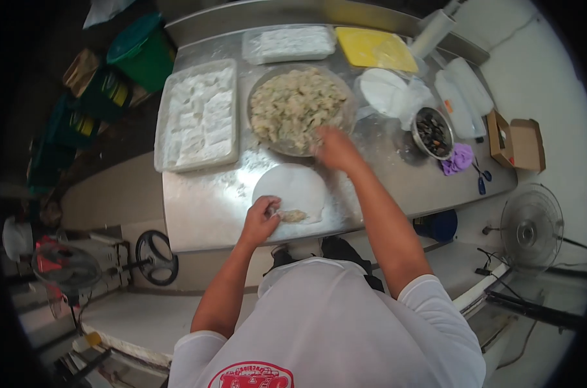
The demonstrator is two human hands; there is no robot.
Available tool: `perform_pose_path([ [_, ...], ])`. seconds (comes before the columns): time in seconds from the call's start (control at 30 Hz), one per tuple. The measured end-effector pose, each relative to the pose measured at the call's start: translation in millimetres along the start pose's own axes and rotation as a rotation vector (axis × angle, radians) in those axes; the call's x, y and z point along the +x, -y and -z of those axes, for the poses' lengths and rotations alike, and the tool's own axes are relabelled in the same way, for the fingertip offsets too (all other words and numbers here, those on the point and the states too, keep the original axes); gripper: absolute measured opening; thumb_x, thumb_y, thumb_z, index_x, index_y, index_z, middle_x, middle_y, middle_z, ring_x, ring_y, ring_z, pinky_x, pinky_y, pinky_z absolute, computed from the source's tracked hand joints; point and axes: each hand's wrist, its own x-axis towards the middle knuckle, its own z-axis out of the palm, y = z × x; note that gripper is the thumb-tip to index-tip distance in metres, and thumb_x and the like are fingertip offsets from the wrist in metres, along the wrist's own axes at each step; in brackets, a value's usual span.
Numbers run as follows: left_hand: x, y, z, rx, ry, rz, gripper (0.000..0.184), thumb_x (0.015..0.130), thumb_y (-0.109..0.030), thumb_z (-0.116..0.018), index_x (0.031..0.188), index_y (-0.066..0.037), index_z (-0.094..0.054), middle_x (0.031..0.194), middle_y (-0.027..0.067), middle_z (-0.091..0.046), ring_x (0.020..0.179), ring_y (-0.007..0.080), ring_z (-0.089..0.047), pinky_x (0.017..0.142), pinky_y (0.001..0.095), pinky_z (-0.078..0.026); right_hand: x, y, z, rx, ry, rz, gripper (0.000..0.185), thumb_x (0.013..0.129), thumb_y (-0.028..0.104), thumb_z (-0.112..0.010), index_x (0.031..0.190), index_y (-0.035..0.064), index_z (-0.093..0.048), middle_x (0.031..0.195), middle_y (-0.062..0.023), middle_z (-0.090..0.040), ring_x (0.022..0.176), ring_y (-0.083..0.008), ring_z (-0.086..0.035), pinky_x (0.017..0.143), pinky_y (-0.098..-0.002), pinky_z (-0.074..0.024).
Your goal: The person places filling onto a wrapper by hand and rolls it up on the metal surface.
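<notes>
A thin round white wrapper lies flat near the table's front edge, with a small strip of pale chopped filling on its near side. At the wrapper's near left edge, my left hand has its fingers curled and pinched on the sheet, beside the filling. My right hand is at the near right rim of a large round bowl. Its fingers are bunched against the chopped mixture heaped in that bowl; what they grip, if anything, is hidden.
White-dusted pieces fill a tray at left and another tray behind. To the right are a yellow lid, a stack of white rounds, a metal bowl of dark pieces, a purple cloth, scissors and a cardboard box.
</notes>
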Motion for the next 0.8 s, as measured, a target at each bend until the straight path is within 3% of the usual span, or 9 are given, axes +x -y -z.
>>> perform_pose_path([
  [0.07,0,9,0,-0.051,-0.020,-0.002,0.040,0.081,-0.001,-0.069,0.120,-0.001,-0.062,0.106,0.0069,-0.063,0.085,0.0114,-0.054,0.077,0.0252,-0.048,-39,1,-10,-0.019,-0.241,0.138,0.047,0.091,0.027,-0.068,0.128,-0.0004,-0.062,0.126,-0.0186,-0.066,0.120,-0.0378,-0.060,0.116,-0.0575,-0.0305],
  [0.17,-1,10,-9,-0.133,-0.107,0.037,0.041,0.081,0.002,-0.068,0.121,-0.001,-0.061,0.108,0.0066,-0.062,0.089,0.0120,-0.056,0.081,0.0256,-0.049,-86,-16,-5,-0.174,-0.435,0.280,0.038,0.090,0.027,-0.067,0.119,0.0026,-0.068,0.122,-0.0171,-0.068,0.118,-0.0361,-0.061,0.119,-0.0607,-0.0213],
  [0.23,0,12,-9,-0.110,-0.140,0.033,0.042,0.082,0.004,-0.067,0.123,-0.001,-0.060,0.108,0.0068,-0.061,0.093,0.0126,-0.059,0.082,0.0259,-0.051,-107,-39,25,0.118,-0.017,-0.016,0.026,0.088,0.021,-0.070,0.109,0.0051,-0.072,0.114,-0.0156,-0.069,0.113,-0.0313,-0.064,0.116,-0.0556,-0.0305],
  [0.3,-3,8,-6,-0.174,-0.145,0.131,0.040,0.085,0.002,-0.063,0.124,-0.002,-0.058,0.109,0.0063,-0.060,0.094,0.0118,-0.059,0.079,0.0262,-0.053,-110,-96,39,0.246,-0.336,-0.030,0.016,0.085,0.013,-0.070,0.099,0.0051,-0.073,0.105,-0.0156,-0.070,0.102,-0.0354,-0.065,0.102,-0.0485,-0.0454],
  [0.33,-2,0,-8,-0.247,-0.161,0.228,0.037,0.088,0.000,-0.060,0.125,-0.002,-0.056,0.110,0.0058,-0.059,0.095,0.0111,-0.058,0.077,0.0265,-0.055,-106,-128,54,0.157,-0.443,-0.061,0.016,0.085,0.011,-0.070,0.099,0.0046,-0.073,0.104,-0.0157,-0.070,0.100,-0.0364,-0.065,0.100,-0.0467,-0.0471],
  [0.37,0,-7,-13,-0.247,-0.218,0.223,0.034,0.091,-0.002,-0.058,0.125,-0.003,-0.055,0.105,0.0049,-0.059,0.085,0.0093,-0.057,0.067,0.0244,-0.053,-99,-160,71,0.067,-0.547,-0.091,0.017,0.084,0.010,-0.071,0.100,0.0041,-0.073,0.103,-0.0157,-0.070,0.098,-0.0375,-0.065,0.097,-0.0448,-0.0488],
  [0.5,5,-6,-19,-0.293,-0.327,0.186,0.030,0.093,-0.003,-0.057,0.123,-0.003,-0.055,0.101,0.0049,-0.060,0.076,0.0098,-0.057,0.063,0.0237,-0.050,-62,-250,132,-0.122,-0.483,-0.240,0.030,0.082,0.011,-0.073,0.111,0.0055,-0.070,0.111,-0.0167,-0.071,0.107,-0.0374,-0.065,0.098,-0.0468,-0.0472],
  [0.6,6,-10,-20,-0.290,-0.368,0.215,0.032,0.092,-0.001,-0.059,0.124,-0.003,-0.057,0.100,0.0044,-0.060,0.077,0.0096,-0.058,0.062,0.0235,-0.052,-39,-294,128,-0.231,-0.270,-0.160,0.033,0.082,0.011,-0.074,0.114,0.0057,-0.069,0.113,-0.0161,-0.071,0.109,-0.0356,-0.065,0.100,-0.0475,-0.0461],
  [0.8,7,-14,-26,-0.290,-0.436,0.272,0.031,0.093,-0.003,-0.060,0.124,-0.003,-0.057,0.100,0.0046,-0.060,0.076,0.0095,-0.058,0.061,0.0228,-0.050,-20,-316,114,-0.319,-0.207,-0.059,0.034,0.081,0.011,-0.075,0.114,0.0065,-0.067,0.110,-0.0157,-0.072,0.105,-0.0362,-0.065,0.098,-0.0479,-0.0480],
])
